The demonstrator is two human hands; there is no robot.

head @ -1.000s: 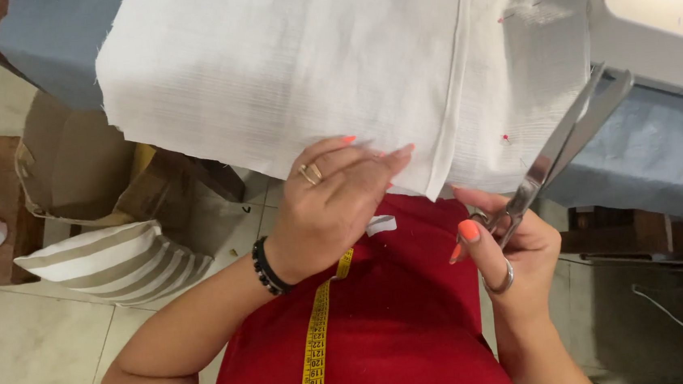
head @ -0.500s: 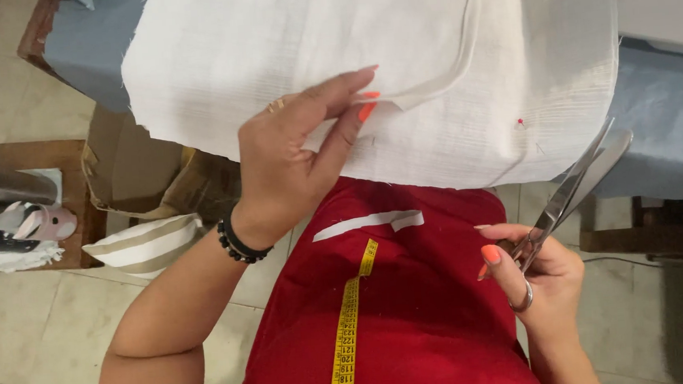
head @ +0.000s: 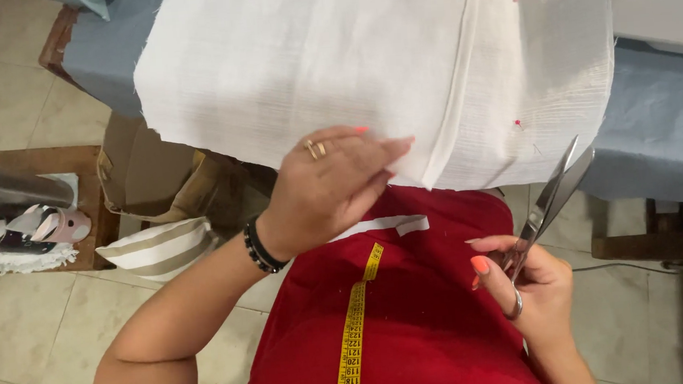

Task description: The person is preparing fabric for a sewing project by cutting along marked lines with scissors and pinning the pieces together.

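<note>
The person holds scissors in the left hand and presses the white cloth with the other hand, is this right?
Not quite: the head view shows the scissors in the right hand. The left hand is the one pressing the edge of the white cloth.

White cloth (head: 331, 63) — matt, coarse weave, frayed edges; scissors (head: 551, 198) — smooth, shiny metal.
</note>
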